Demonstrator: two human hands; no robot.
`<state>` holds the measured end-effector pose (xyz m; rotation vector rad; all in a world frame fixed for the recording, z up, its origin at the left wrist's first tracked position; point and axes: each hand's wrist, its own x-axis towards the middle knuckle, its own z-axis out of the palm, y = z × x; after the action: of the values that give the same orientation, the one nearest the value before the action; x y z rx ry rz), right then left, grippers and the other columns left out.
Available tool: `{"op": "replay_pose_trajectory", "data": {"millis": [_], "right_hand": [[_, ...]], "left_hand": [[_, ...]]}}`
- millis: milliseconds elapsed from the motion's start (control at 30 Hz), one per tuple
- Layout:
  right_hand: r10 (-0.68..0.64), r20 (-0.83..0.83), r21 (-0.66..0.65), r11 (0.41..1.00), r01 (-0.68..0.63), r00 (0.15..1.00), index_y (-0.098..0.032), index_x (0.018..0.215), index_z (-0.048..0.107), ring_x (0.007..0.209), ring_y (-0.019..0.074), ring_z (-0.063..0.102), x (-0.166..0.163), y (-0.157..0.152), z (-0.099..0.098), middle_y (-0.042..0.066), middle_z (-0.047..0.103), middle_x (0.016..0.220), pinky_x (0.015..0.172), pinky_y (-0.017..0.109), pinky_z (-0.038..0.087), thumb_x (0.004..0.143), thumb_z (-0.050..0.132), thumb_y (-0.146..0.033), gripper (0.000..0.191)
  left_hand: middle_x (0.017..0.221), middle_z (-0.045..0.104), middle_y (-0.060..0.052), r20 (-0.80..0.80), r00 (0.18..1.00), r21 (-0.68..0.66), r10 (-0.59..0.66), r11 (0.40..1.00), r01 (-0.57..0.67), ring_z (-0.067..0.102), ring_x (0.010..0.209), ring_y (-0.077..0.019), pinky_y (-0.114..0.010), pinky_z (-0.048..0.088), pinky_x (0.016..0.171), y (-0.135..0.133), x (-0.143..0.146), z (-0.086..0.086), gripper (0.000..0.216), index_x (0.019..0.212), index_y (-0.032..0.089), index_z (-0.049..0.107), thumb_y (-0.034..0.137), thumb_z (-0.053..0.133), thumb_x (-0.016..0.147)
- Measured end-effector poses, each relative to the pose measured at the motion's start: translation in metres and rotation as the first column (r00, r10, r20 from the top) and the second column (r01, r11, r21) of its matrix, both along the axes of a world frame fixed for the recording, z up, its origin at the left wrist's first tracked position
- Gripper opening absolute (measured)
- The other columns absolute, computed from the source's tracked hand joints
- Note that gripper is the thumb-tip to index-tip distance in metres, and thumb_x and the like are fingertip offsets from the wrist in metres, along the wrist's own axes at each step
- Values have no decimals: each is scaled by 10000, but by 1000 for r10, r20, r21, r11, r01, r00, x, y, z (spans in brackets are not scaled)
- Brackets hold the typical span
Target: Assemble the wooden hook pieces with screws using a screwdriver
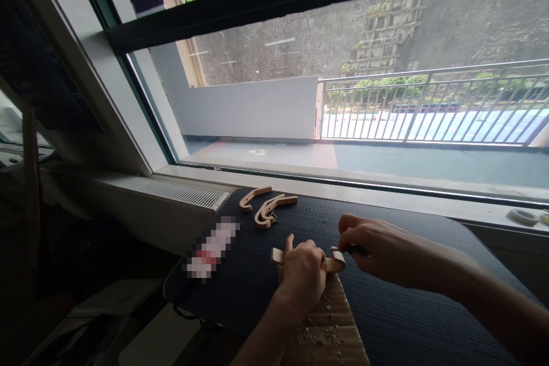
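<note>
So the left hand [303,267] has its grip closed over the straight part of a wooden hook [333,265], which sits across the far end of a strip of corrugated cardboard [343,320] on the black desk [398,314]. The hook's curved end pokes out to the right. Right hand [355,240] is just beside that curve, grip pinching a dark-handled tool [358,250]; fingers cover most of it, so can't tell what kind, or whether its tip is touching the wood. There's a bunch of little crumbs [328,334] scattered on the cardboard. More wooden hooks [285,201] lie further back on the desk, toward the window [257,108], with some small metal bits [274,217] by them. Pink-and-red thing [217,243] at the left is pixelated, no idea what it is.
</note>
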<state>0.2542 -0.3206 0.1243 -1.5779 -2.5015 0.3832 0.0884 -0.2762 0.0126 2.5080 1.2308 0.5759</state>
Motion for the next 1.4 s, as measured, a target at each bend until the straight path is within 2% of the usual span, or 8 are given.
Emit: {"op": "replay_pose_trajectory", "data": {"millis": [300,633,833,1067,1400], "right_hand": [[4,148,-23,1000,0,989,-183,684,633,593,109,493,-14,22,-2,9,620,692,532,237,295,689,502,-142,138],[31,128,7,999,-33,991,-172,631,622,575,91,468,-15,28,-5,14,621,716,525,228,279,676,481,-121,156],[-24,152,20,1000,21,988,-215,754,657,622,123,505,-16,30,-1,1,641,706,539,238,281,686,503,-172,174],[16,75,23,1000,-18,997,-188,688,628,615,97,487,-10,27,1,1,634,746,551,218,305,682,488,-124,154],[12,89,9,1000,-13,996,-182,675,638,602,98,492,-14,28,0,5,634,701,542,223,302,673,485,-115,167]], "left_hand": [[836,620,6,5,1000,-19,13,1000,-13,585,852,-143,-465,183,1100,1,1,-1,181,754,209,645,190,482,828],[827,616,5,30,1000,-32,9,999,-8,577,831,-141,-489,175,1096,2,-1,-2,203,743,207,644,192,463,834],[822,614,10,39,999,-46,8,999,-6,576,837,-140,-498,173,1092,1,-1,0,193,739,211,642,186,470,824],[816,608,8,50,999,-46,2,999,0,571,824,-137,-472,182,1089,2,-1,-1,191,732,203,636,182,467,820],[830,615,5,70,997,-86,13,996,-7,566,833,-134,-461,149,1098,1,-1,-1,202,710,201,636,169,469,818]]}}
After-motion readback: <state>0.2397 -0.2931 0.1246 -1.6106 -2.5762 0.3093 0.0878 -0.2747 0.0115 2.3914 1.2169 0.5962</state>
